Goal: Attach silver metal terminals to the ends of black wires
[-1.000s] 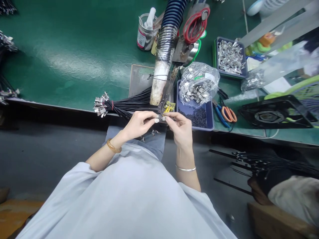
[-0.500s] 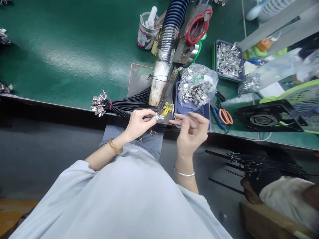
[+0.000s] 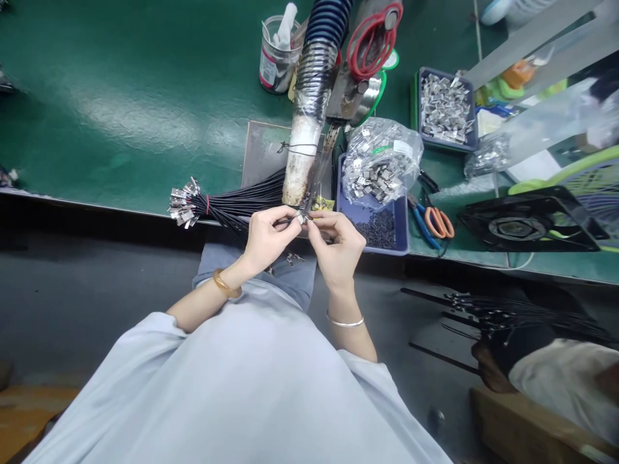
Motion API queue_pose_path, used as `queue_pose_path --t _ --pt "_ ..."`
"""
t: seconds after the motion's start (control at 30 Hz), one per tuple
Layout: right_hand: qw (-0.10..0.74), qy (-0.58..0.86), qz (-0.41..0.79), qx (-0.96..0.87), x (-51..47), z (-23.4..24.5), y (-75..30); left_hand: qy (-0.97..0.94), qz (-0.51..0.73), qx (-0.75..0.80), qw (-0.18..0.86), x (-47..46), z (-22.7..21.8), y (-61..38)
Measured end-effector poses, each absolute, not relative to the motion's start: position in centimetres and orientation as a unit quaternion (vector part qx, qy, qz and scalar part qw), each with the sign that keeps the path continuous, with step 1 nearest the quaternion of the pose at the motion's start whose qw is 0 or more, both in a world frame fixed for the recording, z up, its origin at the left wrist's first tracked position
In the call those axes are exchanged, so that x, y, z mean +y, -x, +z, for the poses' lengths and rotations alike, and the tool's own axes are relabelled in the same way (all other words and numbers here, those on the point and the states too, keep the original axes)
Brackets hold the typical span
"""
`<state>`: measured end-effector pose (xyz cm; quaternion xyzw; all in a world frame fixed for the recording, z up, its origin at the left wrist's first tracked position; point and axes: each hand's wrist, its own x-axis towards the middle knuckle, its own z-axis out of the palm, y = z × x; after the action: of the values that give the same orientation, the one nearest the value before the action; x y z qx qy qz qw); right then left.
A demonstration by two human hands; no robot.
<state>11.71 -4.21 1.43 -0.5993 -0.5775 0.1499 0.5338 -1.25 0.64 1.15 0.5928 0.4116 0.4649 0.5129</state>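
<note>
My left hand [image 3: 269, 236] is closed in a pinch on the end of a black cable, with a small metal connector [image 3: 300, 219] at its fingertips. Against that same connector, the thumb and fingers of my right hand [image 3: 338, 245] are pressed together; whatever they pinch is too small and covered to make out. Just to the left, a bundle of black cables [image 3: 246, 198] lies along the table edge, tied with a red band and tipped with silvery metal ends. Above my fingertips is the taped end of a hose [image 3: 300, 154], next to a soldering-iron-like tool that is partly hidden.
Right of my hands, a blue tray [image 3: 400, 225] holds tiny black pieces and a plastic bag [image 3: 384, 161] of metal parts. Farther back stands a bin of metal clips [image 3: 445, 109]. Orange-handled scissors [image 3: 439, 223], a black fan [image 3: 527, 222] and a jar [image 3: 276, 64] are on the green table.
My right hand has moved left from over the blue tray to the connector, and its fingers have closed there. My left hand keeps its pinch on the cable. The view has shifted slightly.
</note>
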Motion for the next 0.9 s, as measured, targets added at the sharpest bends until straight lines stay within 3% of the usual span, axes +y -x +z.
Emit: queue_pose_path --t 0.57,0.77,0.9 --pt "0.502 0.613 0.172 -0.585 -5.1 2.5 -12.3 -0.593 0.414 0.431 0.539 0.6 1.3 1.8" --pt "0.575 0.617 -0.136 -0.520 -6.8 3.9 -13.6 -0.670 0.359 0.382 0.525 0.2 0.9 3.2" --pt "0.480 0.678 0.006 -0.556 -6.8 4.5 -16.2 -0.677 0.368 0.359 0.527 -0.3 -0.3 4.5"
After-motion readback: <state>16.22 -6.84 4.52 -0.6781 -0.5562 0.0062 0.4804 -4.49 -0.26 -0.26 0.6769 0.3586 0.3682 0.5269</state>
